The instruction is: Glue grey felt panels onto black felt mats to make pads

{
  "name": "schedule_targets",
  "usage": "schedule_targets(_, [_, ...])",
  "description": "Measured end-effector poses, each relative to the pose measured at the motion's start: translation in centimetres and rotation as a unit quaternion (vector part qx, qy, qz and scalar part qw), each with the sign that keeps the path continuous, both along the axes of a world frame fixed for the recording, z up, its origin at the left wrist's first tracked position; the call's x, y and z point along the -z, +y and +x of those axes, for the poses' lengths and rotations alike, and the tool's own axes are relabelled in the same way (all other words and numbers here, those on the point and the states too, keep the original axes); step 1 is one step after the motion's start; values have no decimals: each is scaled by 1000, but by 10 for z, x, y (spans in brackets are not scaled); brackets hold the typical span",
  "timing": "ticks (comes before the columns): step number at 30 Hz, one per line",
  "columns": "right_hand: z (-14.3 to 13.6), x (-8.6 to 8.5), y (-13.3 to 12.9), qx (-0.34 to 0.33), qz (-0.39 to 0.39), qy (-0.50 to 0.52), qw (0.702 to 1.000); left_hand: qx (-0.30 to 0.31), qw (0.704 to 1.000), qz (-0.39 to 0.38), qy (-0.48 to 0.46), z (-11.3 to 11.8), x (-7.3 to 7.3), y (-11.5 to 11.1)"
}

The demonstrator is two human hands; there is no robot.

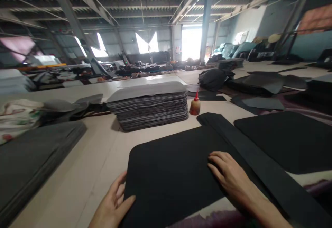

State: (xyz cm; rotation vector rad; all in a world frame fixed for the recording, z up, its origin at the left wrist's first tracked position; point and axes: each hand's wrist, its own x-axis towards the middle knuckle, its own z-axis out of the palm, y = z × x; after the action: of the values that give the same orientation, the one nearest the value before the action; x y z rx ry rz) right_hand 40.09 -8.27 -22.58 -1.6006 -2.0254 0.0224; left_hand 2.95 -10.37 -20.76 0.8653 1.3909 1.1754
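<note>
Nearest to us, our left hand rests at the near left edge of the black sheet, thumb lying on top of the sheet and the fingers loosely together beside its edge, gripping nothing that we can see; our right hand lies flat on the sheet's right part, fingers stretched out and close together, palm down, pressing rather than clasping. The sheet lies flat on the pale table, rounded corners showing at the far left; along its right side runs a long black strip, touching or overlapping the sheet, though we cannot tell whether it is joined to it. Just past the far end of the strip stands a small glue bottle with a red cap, upright; beside it, to the left, sits a tall stack of grey sheets, neatly squared; to the right lies another black sheet, well apart from our hands. A grey pile fills the left edge of the table.

We judge the work to be partway along: the sheet is laid out and the strip is placed beside it, and our hands seem to be smoothing or holding it down; the bottle stands untouched, and the stack suggests many pieces are left.
</note>
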Motion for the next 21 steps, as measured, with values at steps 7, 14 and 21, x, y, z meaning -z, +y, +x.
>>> schedule_targets(7, [-30, 16, -14, -75, -19, -13, 997, -52, 988, 25, 142, -30, -13, 13])
schedule_targets(14, [-55, 15, -12, -119, -18, -5, 993, -76, 949, 27, 305, -65, 6, 6])
schedule_targets(21, [-53, 12, -11, -121, -19, 2, 992, -81, 900, 51, 425, -64, 7, 3])
